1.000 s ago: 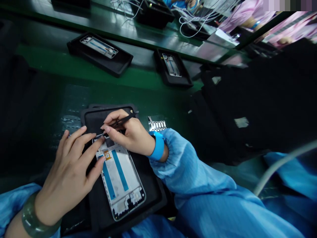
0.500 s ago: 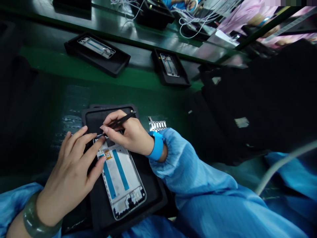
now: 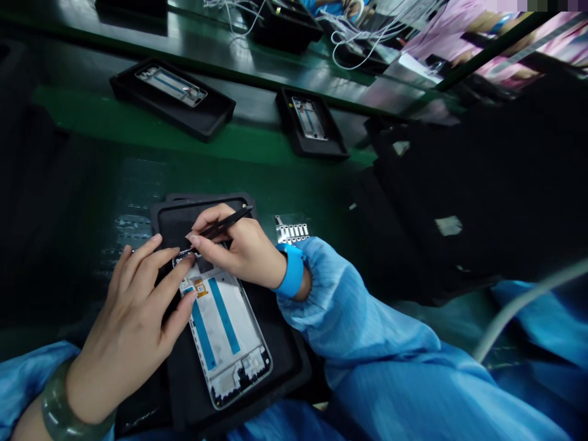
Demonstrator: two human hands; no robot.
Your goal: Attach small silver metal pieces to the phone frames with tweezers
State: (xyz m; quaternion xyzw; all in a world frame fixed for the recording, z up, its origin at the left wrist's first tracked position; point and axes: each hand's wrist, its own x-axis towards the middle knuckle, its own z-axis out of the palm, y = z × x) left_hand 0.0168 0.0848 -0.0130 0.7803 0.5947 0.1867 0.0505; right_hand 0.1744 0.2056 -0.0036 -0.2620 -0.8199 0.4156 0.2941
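Left edge first: green stone bangle (image 3: 68, 407) on the wrist, forearm cut off by the bottom of the view. Left hand (image 3: 128, 318) sits over the black tray (image 3: 285, 361), fingers spread wide, fingertips (image 3: 186, 260) on the upper end of a phone frame (image 3: 225, 331), which lies in the tray and is partly hidden by both hands. Right hand (image 3: 243, 248) pinches black tweezers (image 3: 225, 223) in a narrow grip; their tips vanish behind the fingers, so what they hold, if anything, cannot be made out. Right of the tray: small metal strip (image 3: 290, 233), blue wrist strap (image 3: 291, 271), blue sleeve (image 3: 367, 331).
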